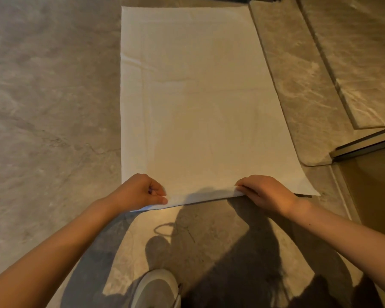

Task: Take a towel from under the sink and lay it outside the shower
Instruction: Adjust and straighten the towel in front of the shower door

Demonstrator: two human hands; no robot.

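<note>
The towel (205,103), a pale, flat rectangle of soft cloth with faint fold creases, lies spread on the veined, marble-like stone floor (42,107). Its near edge is lifted slightly off the floor. The left hand (140,192) has its fingers curled shut, pinching the near-left corner. The right hand (267,194) grips the near edge further right, fingers closed over the hem. Just beside the towel's right side runs a raised stone threshold (298,85), and a dark metal track (365,143) crosses at the far right. A light-coloured shoe (156,290) shows below.
</note>
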